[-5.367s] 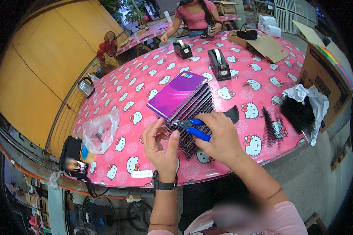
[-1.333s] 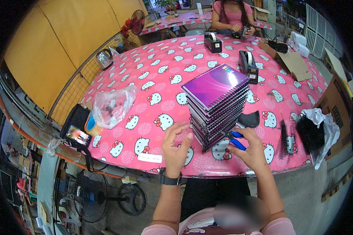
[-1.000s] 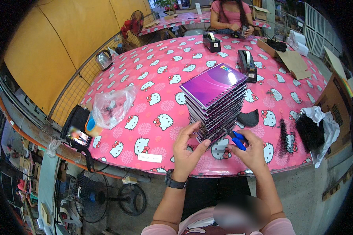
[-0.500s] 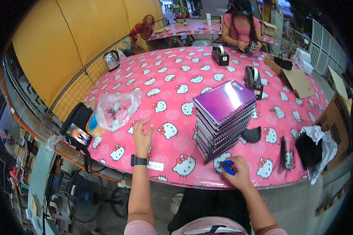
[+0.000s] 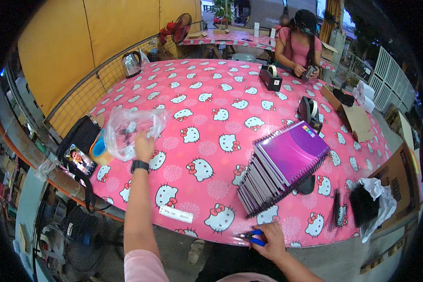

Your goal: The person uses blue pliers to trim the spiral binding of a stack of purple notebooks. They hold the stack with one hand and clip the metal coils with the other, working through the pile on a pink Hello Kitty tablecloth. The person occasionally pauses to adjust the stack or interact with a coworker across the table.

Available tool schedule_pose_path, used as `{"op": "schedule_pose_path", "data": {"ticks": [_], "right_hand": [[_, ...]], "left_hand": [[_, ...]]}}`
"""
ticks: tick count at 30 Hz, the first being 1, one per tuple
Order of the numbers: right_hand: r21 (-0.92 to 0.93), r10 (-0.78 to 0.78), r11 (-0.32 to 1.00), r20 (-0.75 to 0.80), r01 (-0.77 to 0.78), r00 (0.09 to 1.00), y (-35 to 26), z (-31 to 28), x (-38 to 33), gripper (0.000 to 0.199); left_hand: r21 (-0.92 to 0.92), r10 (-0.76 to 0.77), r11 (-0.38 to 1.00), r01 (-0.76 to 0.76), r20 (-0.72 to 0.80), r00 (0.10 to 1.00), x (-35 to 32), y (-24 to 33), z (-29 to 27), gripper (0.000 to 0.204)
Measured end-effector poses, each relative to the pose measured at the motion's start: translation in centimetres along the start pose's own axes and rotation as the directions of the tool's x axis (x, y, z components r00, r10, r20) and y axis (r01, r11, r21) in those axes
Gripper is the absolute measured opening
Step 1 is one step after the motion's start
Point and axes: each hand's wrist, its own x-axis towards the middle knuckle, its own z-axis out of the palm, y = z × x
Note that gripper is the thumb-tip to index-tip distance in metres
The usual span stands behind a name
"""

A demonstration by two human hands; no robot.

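Head camera: your left hand (image 5: 144, 144) reaches over the right side of the crumpled clear plastic bag (image 5: 113, 134), fingertips against the film, though whether they pinch it cannot be told; your right hand (image 5: 271, 239) grasps the blue-handled wire cutters (image 5: 256, 241), their tips pointing left, just above the near edge of the pink patterned table (image 5: 199, 192). Past that hand, the stack of purple spiral notebooks (image 5: 296, 152) rises right of the table's middle, a black curved piece (image 5: 306, 185) partly hidden behind it. Crowding your left forearm's outer side are a tape roll with a blue core (image 5: 98, 149), a lit smartphone (image 5: 81, 160) and a black pouch (image 5: 79, 135) by the left rim, while a white label strip (image 5: 176, 214) lies to its right. Beyond the notebooks stand two black tape dispensers, the nearer (image 5: 310, 113) close behind the stack and the farther (image 5: 270, 78) near a co-worker (image 5: 301, 49) at the far edge. Loose black binding coils (image 5: 337, 211), a black bundle in white plastic (image 5: 383, 197) and a cardboard box (image 5: 399, 178) take up the right edge. Your broadest stretch of tabletop runs between bag and notebooks, reaching back toward the steel kettle (image 5: 131, 64) at the far left corner
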Motion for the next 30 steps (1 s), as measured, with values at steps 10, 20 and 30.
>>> {"op": "schedule_pose_path", "data": {"ticks": [10, 20, 30], "right_hand": [[-0.110, 0.168, 0.981, 0.095, -0.157, 0.981, -1.5, -0.3, 0.2, 0.047], [-0.404, 0.738, 0.599, 0.613, -0.691, 0.281, -0.6, 0.4, -1.2, 0.067], [-0.332, 0.658, 0.752, 0.422, -0.569, 0.624, 1.0, 2.4, -4.2, 0.063]], "left_hand": [[0.264, -0.023, 0.965, 0.001, 0.081, 0.996, 13.7, -12.1, 6.0, 0.034], [0.504, -0.290, 0.854, 0.130, 0.253, 0.923, 15.8, -21.9, 10.7, 0.030], [0.172, -0.212, 0.960, 0.221, -0.071, 0.975, 16.2, -19.0, 9.8, 0.012]]}}
